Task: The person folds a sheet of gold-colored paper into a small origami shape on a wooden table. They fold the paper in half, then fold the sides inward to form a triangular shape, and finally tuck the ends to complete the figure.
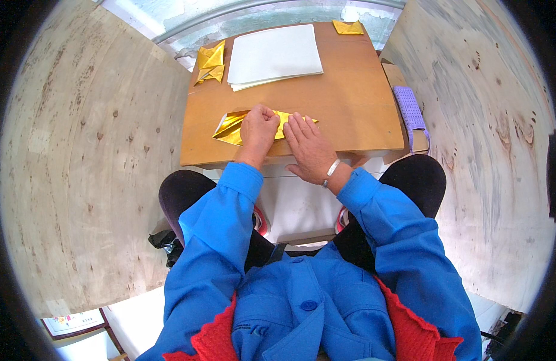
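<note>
A partly folded sheet of gold foil paper [232, 128] lies near the front edge of a small brown table [359, 113]. Its left end stands slightly raised, with a white inner side showing, and its right end narrows to a point. My left hand [260, 131] is curled over the middle of the paper, thumb and forefinger drawn together; the fingertips beneath are hidden. My right hand [310, 146] lies flat, its fingertips on the paper's right part and its palm over the table edge. A metal bracelet [333, 167] circles the right wrist.
Folded gold paper pieces [210, 63] sit at the table's back left; another gold piece [348, 27] is at the back right. Between them lies a stack of white paper [275, 56]. Wooden boards [97, 149] flank both sides. A purple patterned case [409, 108] rests right of the table.
</note>
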Motion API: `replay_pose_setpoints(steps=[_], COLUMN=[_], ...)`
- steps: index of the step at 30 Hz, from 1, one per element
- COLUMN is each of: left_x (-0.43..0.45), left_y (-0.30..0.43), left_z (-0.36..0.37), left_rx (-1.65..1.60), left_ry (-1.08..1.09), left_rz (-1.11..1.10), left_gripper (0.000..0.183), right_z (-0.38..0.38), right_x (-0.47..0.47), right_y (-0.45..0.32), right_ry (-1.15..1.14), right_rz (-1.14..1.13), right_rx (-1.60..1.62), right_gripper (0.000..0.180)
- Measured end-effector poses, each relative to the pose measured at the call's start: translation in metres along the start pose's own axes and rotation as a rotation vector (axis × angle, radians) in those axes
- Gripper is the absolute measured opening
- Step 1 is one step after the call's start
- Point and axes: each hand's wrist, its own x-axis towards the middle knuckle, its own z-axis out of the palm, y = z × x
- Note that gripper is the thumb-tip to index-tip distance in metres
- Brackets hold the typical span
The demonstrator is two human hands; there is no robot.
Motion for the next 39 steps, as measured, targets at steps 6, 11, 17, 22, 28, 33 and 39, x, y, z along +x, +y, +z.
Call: replay_pose_setpoints(steps=[6,11,17,22,28,33,39], left_x=[0.0,-0.003,-0.006,-0.002,-0.004,-0.004,-0.004], left_y=[-0.001,0.004,0.003,0.001,0.005,0.008,0.008], left_z=[-0.001,-0.003,-0.001,-0.002,-0.005,-0.008,-0.008], left_rx=[0.044,0.083,0.021,0.023,0.005,0.05,0.036], left_ry=[0.017,0.017,0.038,0.028,-0.011,-0.005,-0.005], left_rz=[0.025,0.062,0.054,0.053,0.012,0.02,0.023], left_gripper=[0.015,0.016,0.018,0.017,0.015,0.015,0.015], right_z=[-0.002,-0.002,0.0,0.0,0.005,0.007,0.008], right_x=[0.0,-0.001,0.001,0.0,-0.001,-0.001,0.0], right_y=[-0.001,-0.001,-0.001,-0.001,-0.001,-0.002,-0.002], right_ry=[-0.018,-0.017,0.012,0.014,0.043,0.06,0.047], right_rz=[-0.002,-0.003,0.001,-0.004,-0.003,-0.004,0.004], right_rx=[-0.055,-0.053,-0.081,-0.061,-0.081,-0.105,-0.087], right_gripper=[0.097,0.095,0.089,0.085,0.098,0.094,0.09])
